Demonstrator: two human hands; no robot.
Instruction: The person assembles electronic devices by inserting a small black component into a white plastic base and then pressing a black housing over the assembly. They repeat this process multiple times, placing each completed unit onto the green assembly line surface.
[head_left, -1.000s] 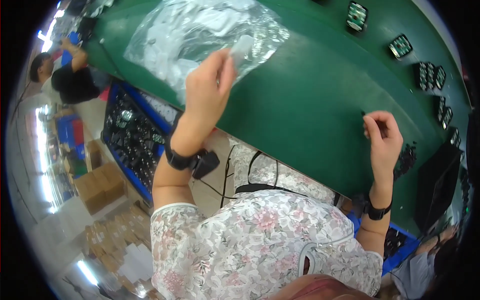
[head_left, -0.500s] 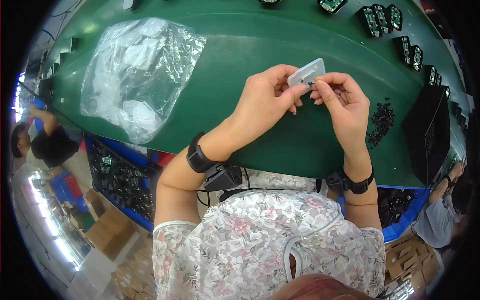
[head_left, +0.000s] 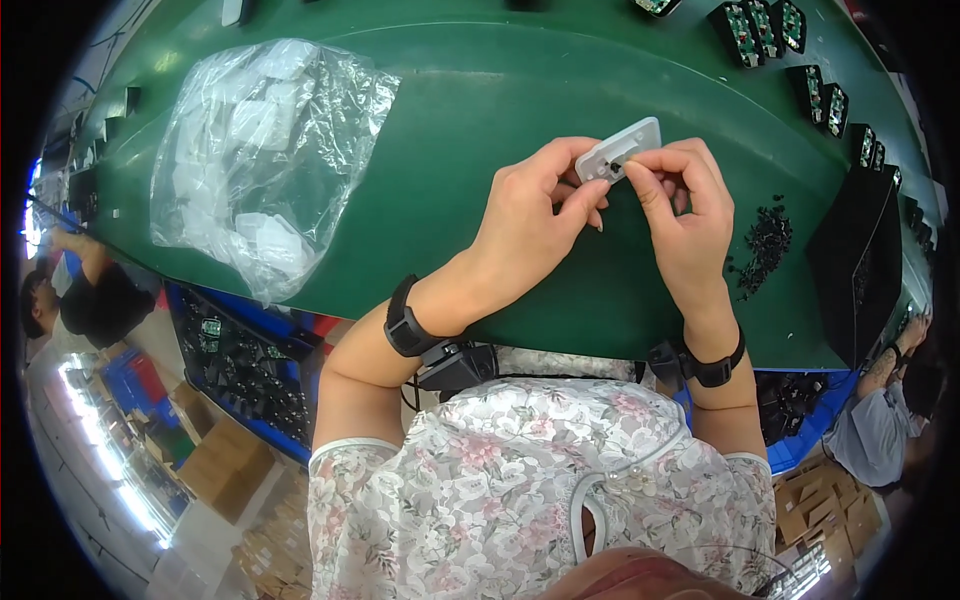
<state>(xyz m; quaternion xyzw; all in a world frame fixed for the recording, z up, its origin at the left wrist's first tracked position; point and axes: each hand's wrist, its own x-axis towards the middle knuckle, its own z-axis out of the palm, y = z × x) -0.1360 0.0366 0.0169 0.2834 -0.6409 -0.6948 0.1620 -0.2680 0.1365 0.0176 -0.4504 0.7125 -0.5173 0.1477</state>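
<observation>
My left hand grips a translucent white plastic cover by its near left edge, thumb on the face and fingers behind. The cover is held tilted above the green table. A small black plastic piece sits against the inner face of the cover. At that piece, the thumb and forefinger of my right hand are pinched together; the fingertips partly hide it. Close to the right wrist lies a loose pile of small black plastic pieces on the table.
A clear plastic bag of white covers lies on the left. Black housings with green circuit boards line the far right. A black box stands at the right edge. Blue bins sit below the table. Other people work at both sides.
The cover has tilted and shifted slightly to the right, its inner face showing more of the black piece. My right fingertips stay pinched at it.
</observation>
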